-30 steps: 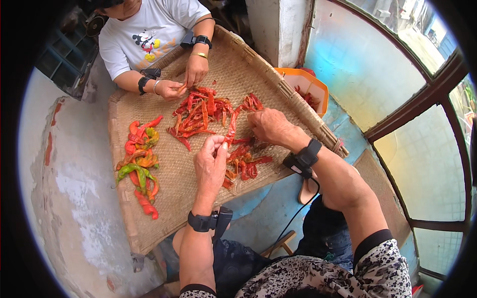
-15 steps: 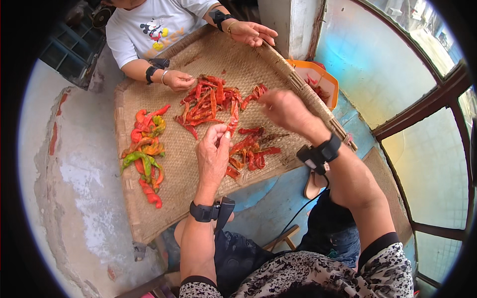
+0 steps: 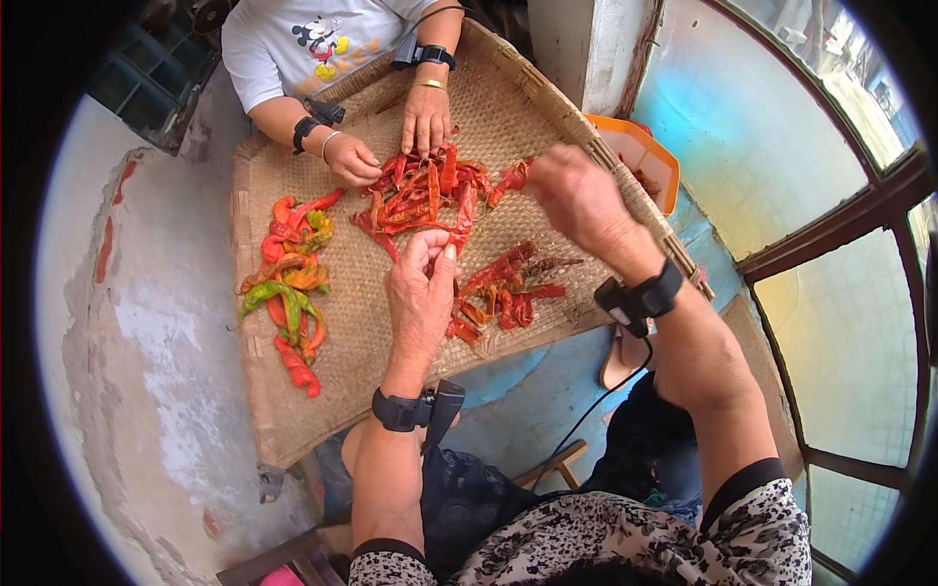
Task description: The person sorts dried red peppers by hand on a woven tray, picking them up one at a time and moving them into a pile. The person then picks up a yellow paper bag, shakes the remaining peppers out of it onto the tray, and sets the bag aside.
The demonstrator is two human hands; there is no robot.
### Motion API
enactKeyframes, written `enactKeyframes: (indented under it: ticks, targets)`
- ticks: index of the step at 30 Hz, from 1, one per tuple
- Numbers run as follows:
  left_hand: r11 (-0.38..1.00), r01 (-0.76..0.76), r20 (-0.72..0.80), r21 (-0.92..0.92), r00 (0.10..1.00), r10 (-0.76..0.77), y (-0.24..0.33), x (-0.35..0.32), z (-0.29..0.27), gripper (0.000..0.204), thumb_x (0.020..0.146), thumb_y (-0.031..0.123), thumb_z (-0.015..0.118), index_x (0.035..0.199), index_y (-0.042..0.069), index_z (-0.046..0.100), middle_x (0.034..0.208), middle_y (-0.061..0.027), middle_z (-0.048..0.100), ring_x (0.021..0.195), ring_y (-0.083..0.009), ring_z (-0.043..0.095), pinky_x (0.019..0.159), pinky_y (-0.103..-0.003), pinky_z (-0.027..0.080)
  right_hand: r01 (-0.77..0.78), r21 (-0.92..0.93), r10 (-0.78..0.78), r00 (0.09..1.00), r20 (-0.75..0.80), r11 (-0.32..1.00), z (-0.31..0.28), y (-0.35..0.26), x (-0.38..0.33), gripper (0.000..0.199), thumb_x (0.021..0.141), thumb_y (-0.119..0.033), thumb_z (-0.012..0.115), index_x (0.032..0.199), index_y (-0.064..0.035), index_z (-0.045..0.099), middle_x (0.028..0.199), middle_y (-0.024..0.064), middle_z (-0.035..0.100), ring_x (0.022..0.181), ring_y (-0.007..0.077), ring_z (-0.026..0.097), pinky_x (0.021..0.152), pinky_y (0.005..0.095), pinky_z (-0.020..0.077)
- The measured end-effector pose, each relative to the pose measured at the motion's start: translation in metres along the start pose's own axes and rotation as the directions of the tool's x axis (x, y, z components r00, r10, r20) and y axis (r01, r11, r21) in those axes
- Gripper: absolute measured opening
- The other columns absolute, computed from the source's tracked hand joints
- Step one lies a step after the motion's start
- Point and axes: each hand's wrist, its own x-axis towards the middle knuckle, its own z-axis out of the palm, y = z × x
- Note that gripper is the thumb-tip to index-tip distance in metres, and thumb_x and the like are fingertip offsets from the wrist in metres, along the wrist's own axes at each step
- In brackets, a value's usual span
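Observation:
My left hand (image 3: 422, 288) pinches a dried red chili pepper (image 3: 465, 210), which points up over the near edge of the main chili pile (image 3: 415, 200). To the right, my right hand (image 3: 576, 195) is raised above the woven tray (image 3: 366, 332), its fingers curled and smeared by motion; what they hold, if anything, does not show. A few red chilies (image 3: 510, 182) lie close to its fingertips. Nearer to me is a smaller heap of split red chilies (image 3: 503, 293). Fresh-looking red, green and yellowish peppers (image 3: 283, 293) lie along the tray's left side.
Across the tray, a person in a white shirt has a left hand (image 3: 427, 119) and a right hand (image 3: 350, 158) at the pile. An orange-rimmed container (image 3: 660, 156) with red contents stands beyond the tray's right edge. A wall (image 3: 147, 342) and glass panes (image 3: 840, 342) flank the tray.
The other person's left hand has moved from the tray's right rim down onto the chili pile; their right hand stays near the pile. My right hand has shifted slightly; my left still holds the chili.

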Motion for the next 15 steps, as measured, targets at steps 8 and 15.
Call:
enactKeyframes:
  ticks: [8, 15]
  targets:
    - [0.995, 0.034, 0.078, -0.089, 0.997, -0.027, 0.000, 0.000, 0.006, 0.016, 0.095, 0.014, 0.054, 0.100, -0.001, 0.055, 0.082, -0.0060, 0.064, 0.070, -0.0093, 0.060, 0.065, -0.022, 0.049, -0.475, 0.529, 0.389, 0.880, 0.274, 0.703, -0.038, -0.004, 0.001, 0.025, 0.088, -0.024, 0.064, 0.098, -0.0013, 0.068, 0.090, 0.0161, 0.068, 0.080, 0.0196, 0.065, 0.070, 0.0346, 0.0541]
    - [0.997, 0.037, 0.161, -0.066, 0.987, -0.026, -0.002, -0.003, 0.013, 0.016, 0.095, 0.015, 0.054, 0.101, 0.000, 0.054, 0.084, -0.0047, 0.063, 0.074, -0.0098, 0.060, 0.069, -0.024, 0.050, -0.642, 0.743, 0.267, 0.762, 0.590, 0.190, -0.002, -0.043, -0.001, 0.023, 0.090, -0.023, 0.064, 0.089, -0.0003, 0.066, 0.071, 0.0027, 0.061, 0.060, 0.0076, 0.054, 0.048, 0.0234, 0.0438]
